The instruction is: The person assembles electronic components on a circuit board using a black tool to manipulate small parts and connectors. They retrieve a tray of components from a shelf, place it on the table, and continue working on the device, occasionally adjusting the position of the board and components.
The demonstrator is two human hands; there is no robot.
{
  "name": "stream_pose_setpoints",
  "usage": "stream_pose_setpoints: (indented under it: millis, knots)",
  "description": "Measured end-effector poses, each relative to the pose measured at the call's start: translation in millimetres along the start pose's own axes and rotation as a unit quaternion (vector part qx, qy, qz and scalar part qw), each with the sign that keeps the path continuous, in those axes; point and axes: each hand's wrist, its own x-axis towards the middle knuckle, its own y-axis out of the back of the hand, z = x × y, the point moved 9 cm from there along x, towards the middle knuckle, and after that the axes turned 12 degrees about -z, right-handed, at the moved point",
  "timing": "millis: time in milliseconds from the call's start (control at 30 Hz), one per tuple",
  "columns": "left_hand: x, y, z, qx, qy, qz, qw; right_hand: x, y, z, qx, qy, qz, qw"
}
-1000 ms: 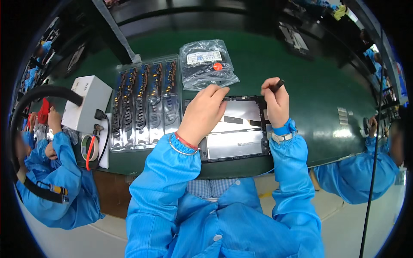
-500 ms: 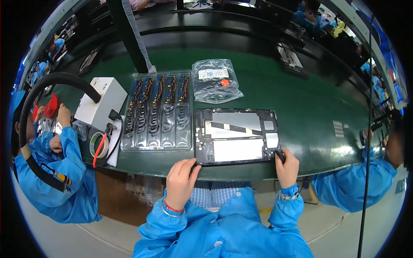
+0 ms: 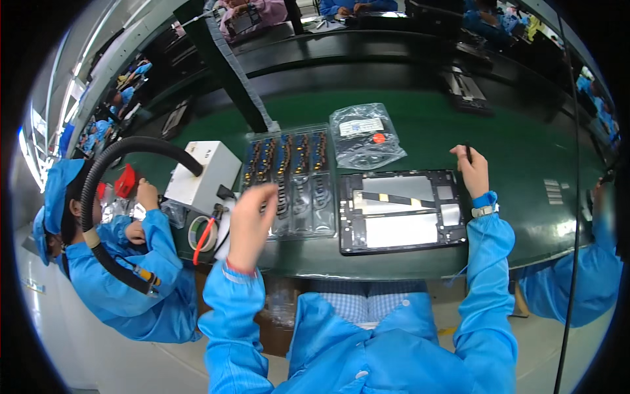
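A tablet housing [image 3: 400, 232] lies open on the bench in front of me, black-framed with silver plates and a dark strip across it. Off its upper right corner, my right hand [image 3: 475, 174] is closed around a slim black hand tool [image 3: 468, 153], mostly hidden by the fingers. My left hand [image 3: 247, 226] is raised, a little blurred, over the near left part of a clear plastic tray [image 3: 333, 226]. Its thumb and forefinger are slightly apart, with nothing visible between them. The tray holds rows of blue circuit boards [image 3: 283, 154] and black curved parts [image 3: 321, 197].
Behind the housing lies a clear bag [image 3: 367, 154] with dark contents. A white box [image 3: 209, 174] with a black hose [image 3: 125, 146], a tape roll [image 3: 197, 234] and a red-tipped cable [image 3: 205, 240] stand left. Co-workers in blue sit on both sides. A post [image 3: 230, 72] rises behind the tray.
Both hands have left the housing's near edge. My left hand has moved up and left over the tray; my right has gone up and away with the black tool. The view has shifted.
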Motion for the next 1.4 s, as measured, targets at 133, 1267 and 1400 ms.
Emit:
stream_pose_setpoints:
  millis: [133, 1267, 1400]
  knots:
    - [69.0, 3.8, -48.7, 0.05, -0.028, -0.003, 0.998, -6.4, -3.1, 31.6, -0.041, -0.039, 0.016, 0.998]
    - [71.3, -70.6, 144.4, -0.086, -0.336, 0.151, 0.926, -10.2, -93.8, -79.7, 0.43, -0.07, -0.213, 0.875]
    - [54.5, -99.5, 157.9, -0.059, -0.392, 0.067, 0.915, -20.7, -87.8, -57.7, 0.42, -0.114, -0.153, 0.887]
